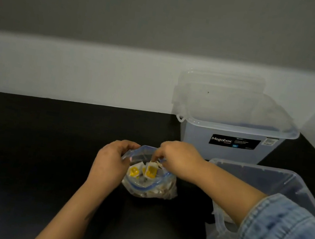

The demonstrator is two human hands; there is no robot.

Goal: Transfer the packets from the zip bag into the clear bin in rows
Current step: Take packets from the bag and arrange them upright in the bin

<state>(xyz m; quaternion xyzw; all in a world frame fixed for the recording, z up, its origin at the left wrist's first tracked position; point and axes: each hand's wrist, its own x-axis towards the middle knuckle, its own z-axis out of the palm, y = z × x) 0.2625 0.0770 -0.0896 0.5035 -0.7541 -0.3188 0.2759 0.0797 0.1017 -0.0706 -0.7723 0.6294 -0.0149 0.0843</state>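
Note:
A clear zip bag [158, 190] with a blue seal stands open on the black counter, holding several white and yellow packets [151, 171]. My left hand [109, 163] grips the bag's left rim and holds the mouth open. My right hand [177, 158] reaches into the mouth from the right, its fingertips pinched on a packet near the top. The clear bin [280, 175] lies at the right, partly hidden under my right forearm and denim sleeve; some pale packets show inside near its left wall.
A second clear tub [234, 130] with a "Megabox" label and a lid leaning behind it stands at the back right against the white wall. The black counter [32, 150] stretches to the left of the bag. A corner wall rises at far right.

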